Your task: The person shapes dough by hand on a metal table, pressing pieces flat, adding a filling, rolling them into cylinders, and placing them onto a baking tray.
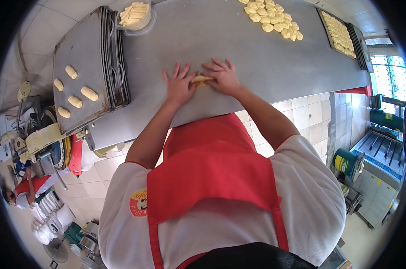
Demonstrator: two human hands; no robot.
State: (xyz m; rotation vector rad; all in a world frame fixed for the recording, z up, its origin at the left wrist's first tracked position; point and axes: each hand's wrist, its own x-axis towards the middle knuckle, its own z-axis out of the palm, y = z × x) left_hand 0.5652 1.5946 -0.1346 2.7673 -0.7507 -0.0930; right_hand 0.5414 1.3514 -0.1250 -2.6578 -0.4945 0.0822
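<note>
A small piece of yellow dough (202, 80) lies on the grey metal table (167, 42), in front of my body. My left hand (181, 86) grips its left end between thumb and forefinger, the other fingers fanned out over the tabletop. At its right end, my right hand (224, 79) holds it the same way, with the outer fingers stretched away from me. The dough looks elongated and partly rolled; its underside and anything inside are hidden.
Stacked baking trays (84, 54) stand at the left, the top one bearing several dough rolls (89, 93). A plastic tub (142, 24) holds pale yellow sticks. Dough balls (274, 18) sit at the far right, beside a filled tray (337, 33). Another person (30, 186) is at lower left.
</note>
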